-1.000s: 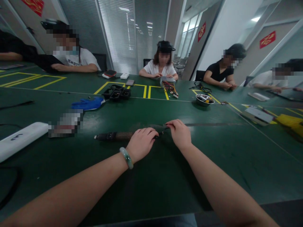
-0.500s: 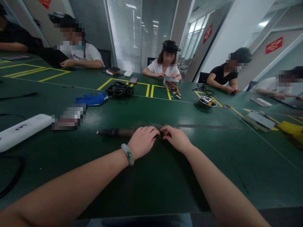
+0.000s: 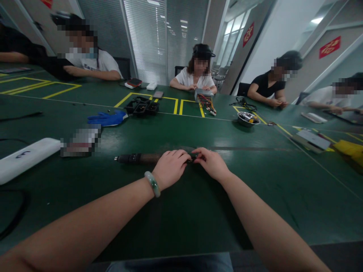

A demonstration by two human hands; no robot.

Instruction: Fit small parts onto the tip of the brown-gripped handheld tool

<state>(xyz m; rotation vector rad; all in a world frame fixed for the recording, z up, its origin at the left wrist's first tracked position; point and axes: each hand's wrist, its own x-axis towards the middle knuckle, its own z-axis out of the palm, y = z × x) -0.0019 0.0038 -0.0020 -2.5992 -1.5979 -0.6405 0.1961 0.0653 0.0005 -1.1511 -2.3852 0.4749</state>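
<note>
A long dark rod-shaped tool lies across the green table in front of me, its tip pointing left. My left hand, with a pale green bangle on the wrist, is curled over the tool's right part. My right hand sits just to the right, its fingers pinched on the tool's right end. Both hands almost touch each other. The piece under the fingers is mostly hidden.
A white flat case and a blurred item lie at the left. Further back are a blue glove, black boxes, a wired unit and a metal bowl. Several people sit around the table's far side.
My right hand has drawn leftward from the tool's far end until it sits against my left hand. The left hand has kept its hold. The view has shifted slightly.
</note>
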